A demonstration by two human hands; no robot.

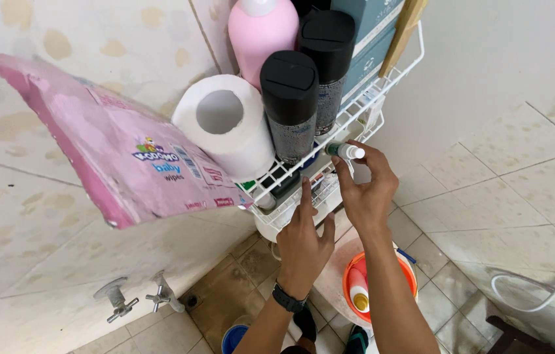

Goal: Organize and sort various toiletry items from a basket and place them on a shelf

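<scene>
The right hand [366, 190] pinches a small white-capped green tube [344, 151] in its grip beside the white wire shelf [356, 111], while the left hand [304, 246] points one finger up, its grip otherwise curled.

A home bathroom, by every sign; pale tiles [526, 164] cover wall and floor alike; a white wire rack [363, 108] holds a toilet roll [228, 124], a pink bottle [261, 33] and dark spray cans [290, 105]; two metal taps [136, 298] stick out low on the wall; a shower hose [533, 292] lies at the right; an orange bucket [408, 275] stands below
</scene>
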